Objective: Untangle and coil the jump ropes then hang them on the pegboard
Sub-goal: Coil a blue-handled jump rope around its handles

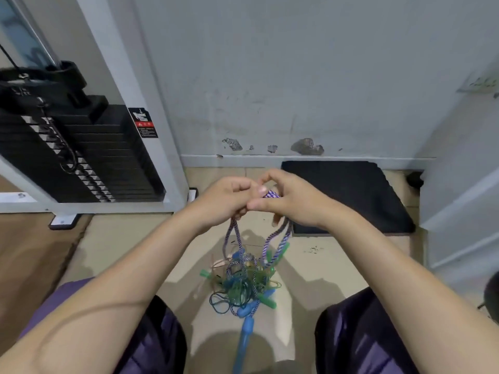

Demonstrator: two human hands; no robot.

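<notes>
Left hand and right hand, fingers curled, pinch the purple-and-white braided jump rope above the floor. Its strands descend into the green and blue tangled rope pile. Untangling is at an early stage; coiling and hanging remain. No pegboard is visible.

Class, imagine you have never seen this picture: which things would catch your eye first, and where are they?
First the two hands, left hand and right hand, meeting at the centre and gripping a purple-and-white braided rope. Its strands hang down into a tangle of ropes with green and blue handles on the floor between the knees. At the left stands a black weight stack.
</notes>
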